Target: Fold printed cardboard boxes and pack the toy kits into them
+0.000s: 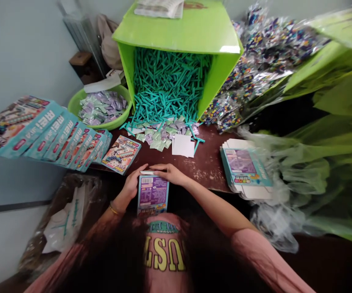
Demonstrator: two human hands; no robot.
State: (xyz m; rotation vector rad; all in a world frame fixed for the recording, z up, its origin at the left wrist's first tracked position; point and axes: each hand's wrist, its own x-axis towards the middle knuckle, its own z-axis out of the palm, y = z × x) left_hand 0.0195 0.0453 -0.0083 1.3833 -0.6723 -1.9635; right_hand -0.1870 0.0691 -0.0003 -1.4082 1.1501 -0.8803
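- So, L hand [131,184] at upper L corner of box [153,193], fingers bent round the edge, gripping it; bracelet [114,208] on that wrist.
- R hand [172,174] comes in from R, fingers stretched across box's top end, pointing L, by white flap [147,173]; contact yes, firm grip or just pressing: can't tell.
- Fingertips of both hands nearly meet at the top end.
- L forearm angled up & inward; R forearm longer in view, running diag. from pink sleeve [255,248], elbow out.
- Box loc: betw. hands, near edge of table [209,165], just in front of torso, barcode/purple panel facing cam.
- Nearby: printed booklet [121,154] L of hands, white cards [182,145] beyond R hand, flat cartons [246,167] stacked well to R.
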